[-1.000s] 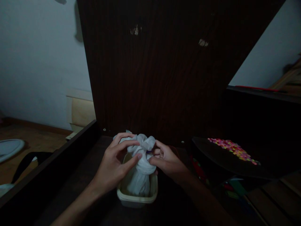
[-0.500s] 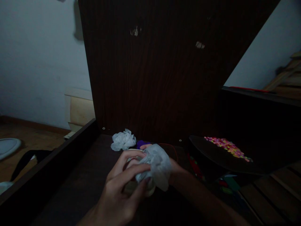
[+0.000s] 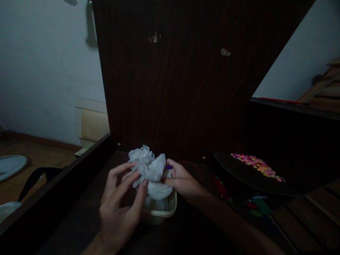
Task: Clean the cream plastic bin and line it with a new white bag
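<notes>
Crumpled whitish plastic [image 3: 152, 170] is bunched up between my two hands, above a pale rectangular container [image 3: 166, 212] with a rounded rim. My left hand [image 3: 120, 202] pinches its left side between thumb and fingers. On the right side, my right hand [image 3: 182, 177] has its fingers curled in and closed on the plastic. Another crumpled whitish bundle [image 3: 140, 153] lies just behind, partly hidden by the held one. A bit of something purple [image 3: 169, 166] shows beside my right fingertips.
A dark wooden panel [image 3: 170, 88] rises behind the dark surface, with a low side board [image 3: 61, 180] on the left. At the right, small colourful pieces [image 3: 257, 166] lie on a dark curved object. A thin orange cord curves behind my right hand.
Both hands have shifted left with the plastic. The plastic looks more spread out, and the container's front rim shows more. My right hand's fingers, hidden behind the plastic before, now show.
</notes>
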The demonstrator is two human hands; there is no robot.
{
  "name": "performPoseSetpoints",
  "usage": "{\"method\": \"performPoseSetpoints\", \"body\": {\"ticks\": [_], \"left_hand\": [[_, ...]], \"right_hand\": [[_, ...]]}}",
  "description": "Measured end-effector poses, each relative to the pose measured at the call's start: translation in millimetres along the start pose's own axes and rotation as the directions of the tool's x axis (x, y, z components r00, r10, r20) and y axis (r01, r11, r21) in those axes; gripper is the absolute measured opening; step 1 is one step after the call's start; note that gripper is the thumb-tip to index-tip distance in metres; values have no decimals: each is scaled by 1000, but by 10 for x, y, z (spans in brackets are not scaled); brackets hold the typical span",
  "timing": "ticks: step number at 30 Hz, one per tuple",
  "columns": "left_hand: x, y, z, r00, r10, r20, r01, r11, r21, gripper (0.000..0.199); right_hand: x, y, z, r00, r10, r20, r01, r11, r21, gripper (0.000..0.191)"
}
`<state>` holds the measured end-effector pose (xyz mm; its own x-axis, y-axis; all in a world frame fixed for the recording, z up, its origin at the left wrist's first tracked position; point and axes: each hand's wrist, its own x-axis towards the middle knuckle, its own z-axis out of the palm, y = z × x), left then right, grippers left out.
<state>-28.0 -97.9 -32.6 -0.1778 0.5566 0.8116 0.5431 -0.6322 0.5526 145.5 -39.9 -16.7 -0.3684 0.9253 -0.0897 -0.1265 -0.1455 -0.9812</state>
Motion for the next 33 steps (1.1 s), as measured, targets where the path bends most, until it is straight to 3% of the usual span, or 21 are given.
{"method": "performPoseSetpoints", "body": {"ticks": [2,5,12,16,19,24,28,30,33], "left_hand": [[46,-105,51,994,-106,-2,106,994,-18,21],[139,-284,119,984,-175,40,177,982,-72,19],[309,-500,291,929,-215,300,282,938,-201,15],[395,-452,342,905,-166,390,260,944,-202,5],[484,-421,353,882,-131,453,243,950,-197,12],[597,-439,354,783,-86,616,342,886,-312,24],[570,-472,387,727,-103,679,483,779,-400,29],[534,-472,411,749,-140,648,489,777,-397,27],[505,-442,418,837,-191,513,344,912,-222,13]], "right_hand": [[-8,-36,4,1000,-11,28,14,993,-114,37],[-47,-83,2,998,-37,48,48,964,-260,30],[-106,-83,39,973,-229,40,217,836,-504,21],[-97,-64,15,962,-267,56,254,804,-538,21],[-96,-64,-14,963,-261,69,256,801,-541,22],[-110,-67,-63,969,-244,47,231,813,-534,22],[-124,-73,-94,972,-234,36,223,855,-469,20],[-132,-78,-98,973,-229,37,222,873,-435,21],[-145,-88,-91,972,-236,14,220,880,-422,20]]}}
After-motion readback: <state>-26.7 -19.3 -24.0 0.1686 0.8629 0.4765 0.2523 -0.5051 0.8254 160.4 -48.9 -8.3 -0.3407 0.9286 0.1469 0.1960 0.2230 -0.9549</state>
